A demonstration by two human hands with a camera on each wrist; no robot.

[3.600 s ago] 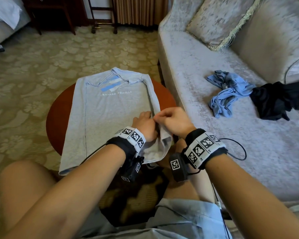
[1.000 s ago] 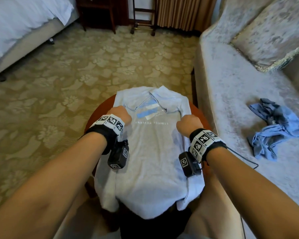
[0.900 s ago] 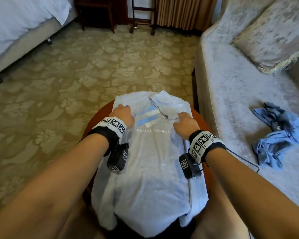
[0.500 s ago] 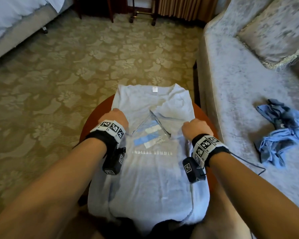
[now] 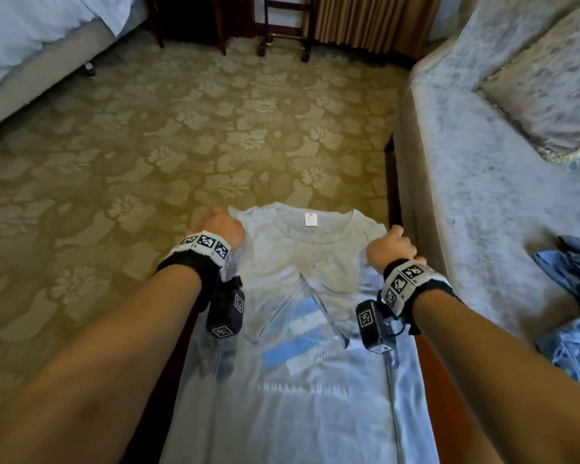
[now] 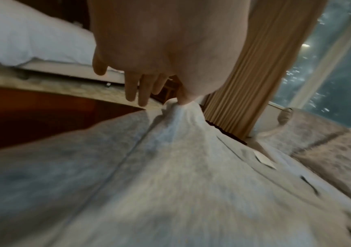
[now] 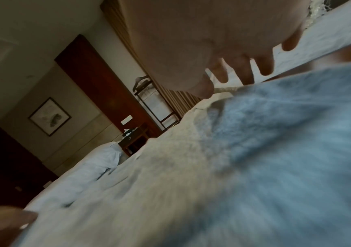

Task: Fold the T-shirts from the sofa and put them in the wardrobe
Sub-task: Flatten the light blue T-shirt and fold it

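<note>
1. A pale grey T-shirt [image 5: 302, 380] lies spread on a round reddish-brown table [image 5: 426, 363], which stands just beside the sofa [image 5: 476, 202].
2. The shirt's collar end is at the far side of the table, with a small white label [image 5: 310, 219] showing inside the neckline. Nearer the person, blue and white stripes and a line of blurred lettering show on the fabric.
3. The left hand [image 5: 220, 229] is at the shirt's far left corner, the side away from the sofa. In the left wrist view it pinches a peak of cloth between thumb and forefinger, with the other fingers [image 6: 135, 88] hanging straight and free.
4. The right hand [image 5: 390, 251] is at the shirt's far right corner, the side next to the sofa. Its fingers curl down at the cloth edge; the right wrist view is blurred, but the thumb [image 7: 202, 90] meets the fabric there, so it appears to pinch the shirt too.
5. A crumpled blue garment [image 5: 573, 316] lies on the sofa seat, well apart from the table.
6. A cushion [image 5: 546, 82] leans at the sofa's back.
7. A bed [image 5: 37, 38] with white linen stands across the patterned carpet [image 5: 181, 135] from the sofa.
</note>
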